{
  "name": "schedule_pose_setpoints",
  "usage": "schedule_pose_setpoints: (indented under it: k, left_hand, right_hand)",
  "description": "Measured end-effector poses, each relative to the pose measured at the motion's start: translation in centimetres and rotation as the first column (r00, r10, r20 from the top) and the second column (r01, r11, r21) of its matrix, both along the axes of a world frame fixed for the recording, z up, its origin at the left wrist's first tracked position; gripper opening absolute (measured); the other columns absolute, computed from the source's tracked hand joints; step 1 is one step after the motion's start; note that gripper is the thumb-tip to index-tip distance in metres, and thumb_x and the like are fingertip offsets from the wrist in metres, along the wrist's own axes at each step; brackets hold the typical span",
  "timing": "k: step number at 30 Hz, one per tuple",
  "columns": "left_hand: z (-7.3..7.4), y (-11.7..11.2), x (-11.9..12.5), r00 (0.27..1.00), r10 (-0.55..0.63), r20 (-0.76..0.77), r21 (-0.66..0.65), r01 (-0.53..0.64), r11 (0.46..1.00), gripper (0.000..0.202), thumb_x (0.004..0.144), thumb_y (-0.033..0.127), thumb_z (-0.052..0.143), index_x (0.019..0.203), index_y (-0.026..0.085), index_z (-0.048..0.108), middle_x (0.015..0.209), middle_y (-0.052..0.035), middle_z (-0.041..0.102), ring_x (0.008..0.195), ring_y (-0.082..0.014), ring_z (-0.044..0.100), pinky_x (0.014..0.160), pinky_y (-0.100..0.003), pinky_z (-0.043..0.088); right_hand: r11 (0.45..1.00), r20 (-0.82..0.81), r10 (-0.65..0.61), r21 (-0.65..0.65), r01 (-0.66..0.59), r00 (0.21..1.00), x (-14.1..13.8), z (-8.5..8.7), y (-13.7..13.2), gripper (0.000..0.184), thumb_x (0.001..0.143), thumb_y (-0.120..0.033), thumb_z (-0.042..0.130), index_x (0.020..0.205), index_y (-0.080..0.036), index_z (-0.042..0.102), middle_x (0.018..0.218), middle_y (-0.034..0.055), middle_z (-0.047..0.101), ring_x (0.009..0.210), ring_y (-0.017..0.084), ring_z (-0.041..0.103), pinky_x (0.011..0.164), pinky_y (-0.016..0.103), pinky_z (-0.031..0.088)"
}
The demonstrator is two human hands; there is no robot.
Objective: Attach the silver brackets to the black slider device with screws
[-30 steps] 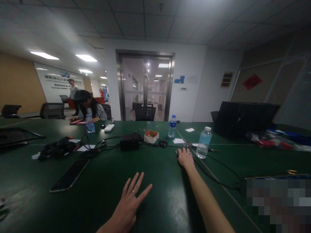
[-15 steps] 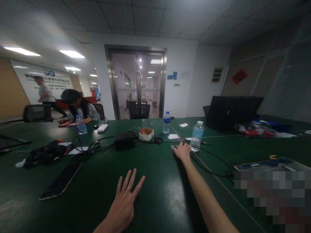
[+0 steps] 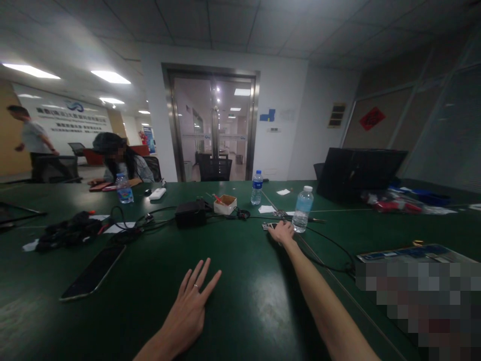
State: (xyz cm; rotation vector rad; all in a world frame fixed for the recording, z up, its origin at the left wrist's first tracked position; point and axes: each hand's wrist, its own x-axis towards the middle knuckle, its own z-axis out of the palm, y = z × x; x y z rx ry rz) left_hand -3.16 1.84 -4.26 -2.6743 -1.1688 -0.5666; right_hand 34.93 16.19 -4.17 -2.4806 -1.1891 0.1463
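Note:
My right hand (image 3: 281,231) reaches far across the green table (image 3: 240,301). Its fingers are bent and close together round a small silver-coloured piece (image 3: 265,226), which pokes out at the left of the fingertips; its kind is too small to tell. Just right of that hand stands a clear water bottle (image 3: 302,208) with a white cap. Behind the fingers lie some small metal parts (image 3: 280,213) and a white paper (image 3: 266,209). Nearer to me, my left hand (image 3: 193,301), a ring on one finger, rests with fingers spread and nothing in it.
A black power adapter (image 3: 191,214) with cables and a small open box (image 3: 225,204) lie beyond my left hand. A phone (image 3: 93,273) is at left. A blue-capped bottle (image 3: 257,188) stands farther back. At right are an opened device (image 3: 409,253) and a black monitor (image 3: 361,173). A person sits across the table.
My left hand has shifted slightly left and down, still spread. The right hand stays at the silver-coloured piece, with more of the piece showing. A person in the background has walked left.

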Motion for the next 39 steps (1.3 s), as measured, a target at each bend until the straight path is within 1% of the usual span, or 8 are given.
schedule_pose_setpoints:
  k: [3, 8, 14, 18, 23, 27, 33, 39]
  left_hand:
    - [0.1, 0.0, 0.0, 1.0, -0.008, -0.008, -0.01, 0.008, 1.0, 0.095, 0.073, -0.012, 0.031, 0.151, 0.037, 0.004, 0.159, 0.0, -0.005, 0.144, -0.0306, 0.012, 0.111, -0.057, 0.027]
    - [0.3, -0.1, 0.0, 1.0, -0.027, -0.008, -0.021, 0.027, 0.999, 0.096, 0.073, -0.011, 0.033, 0.151, 0.036, 0.003, 0.159, 0.0, -0.002, 0.144, -0.0301, 0.013, 0.112, -0.056, 0.028]
    - [0.2, 0.0, -0.2, 0.999, -0.033, 0.013, -0.03, 0.033, 0.999, 0.094, 0.074, -0.009, 0.033, 0.151, 0.036, 0.005, 0.16, 0.0014, 0.0, 0.144, -0.0295, 0.013, 0.111, -0.055, 0.029]
    - [0.0, 0.0, -0.1, 0.999, -0.034, 0.009, -0.046, 0.034, 0.998, 0.094, 0.073, -0.009, 0.032, 0.151, 0.036, 0.006, 0.16, 0.0008, -0.005, 0.145, -0.0298, 0.013, 0.111, -0.056, 0.029]
    - [-0.4, 0.1, -0.3, 0.999, -0.03, 0.013, -0.059, 0.031, 0.998, 0.095, 0.072, -0.009, 0.035, 0.151, 0.036, 0.006, 0.16, 0.001, -0.003, 0.145, -0.0292, 0.014, 0.111, -0.055, 0.03]
    - [-0.7, 0.3, -0.4, 0.999, -0.037, 0.012, -0.056, 0.038, 0.998, 0.095, 0.072, -0.008, 0.035, 0.152, 0.035, 0.006, 0.16, 0.0011, 0.0, 0.144, -0.029, 0.015, 0.112, -0.054, 0.029]
    - [-0.7, 0.4, -0.3, 0.999, -0.002, -0.034, -0.112, -0.002, 0.994, 0.095, 0.071, -0.007, 0.037, 0.152, 0.035, 0.01, 0.16, 0.0014, 0.001, 0.144, -0.029, 0.014, 0.113, -0.055, 0.027]
    - [-0.4, 0.3, -0.3, 1.0, -0.01, -0.026, -0.148, 0.006, 0.989, 0.096, 0.071, -0.006, 0.039, 0.151, 0.035, 0.008, 0.159, 0.002, -0.002, 0.144, -0.0305, 0.012, 0.113, -0.055, 0.025]
  right_hand:
    - [1.0, 0.014, -0.009, 0.01, 0.009, 1.0, -0.3, -0.1, 0.1, 0.076, 0.081, -0.056, 0.055, 0.134, -0.002, 0.038, 0.139, 0.0266, 0.033, 0.129, 0.038, 0.032, 0.104, 0.043, 0.027]
    - [0.999, 0.0, -0.036, 0.006, 0.036, 0.999, 0.2, -0.5, 0.5, 0.078, 0.082, -0.056, 0.052, 0.137, -0.005, 0.031, 0.139, 0.0257, 0.034, 0.131, 0.037, 0.031, 0.105, 0.044, 0.025]
    - [0.999, -0.01, -0.034, -0.016, 0.034, 0.999, 0.5, -0.7, 0.8, 0.08, 0.079, -0.058, 0.053, 0.136, -0.004, 0.034, 0.141, 0.0266, 0.031, 0.131, 0.038, 0.03, 0.105, 0.045, 0.024]
    - [0.999, -0.01, -0.042, -0.011, 0.042, 0.999, 0.5, -0.7, 0.7, 0.083, 0.08, -0.057, 0.052, 0.14, -0.005, 0.026, 0.142, 0.0266, 0.031, 0.132, 0.037, 0.03, 0.105, 0.045, 0.024]
    - [0.999, -0.025, -0.034, -0.028, 0.034, 0.999, 0.4, -0.4, 0.4, 0.079, 0.08, -0.056, 0.054, 0.136, -0.004, 0.034, 0.141, 0.0268, 0.033, 0.131, 0.038, 0.031, 0.105, 0.045, 0.024]
    - [0.999, -0.027, -0.034, -0.017, 0.034, 0.999, 0.4, -0.2, 0.3, 0.081, 0.081, -0.055, 0.054, 0.139, -0.004, 0.03, 0.141, 0.0264, 0.034, 0.131, 0.038, 0.031, 0.104, 0.044, 0.026]
    - [0.999, -0.037, -0.035, -0.023, 0.034, 0.999, 0.5, -0.5, 0.5, 0.075, 0.082, -0.053, 0.053, 0.136, -0.004, 0.035, 0.141, 0.0273, 0.034, 0.132, 0.038, 0.03, 0.105, 0.045, 0.024]
    - [0.999, -0.038, -0.041, -0.02, 0.04, 0.998, 0.7, -0.7, 0.6, 0.074, 0.081, -0.054, 0.054, 0.136, -0.008, 0.036, 0.141, 0.0243, 0.036, 0.132, 0.039, 0.031, 0.104, 0.045, 0.025]
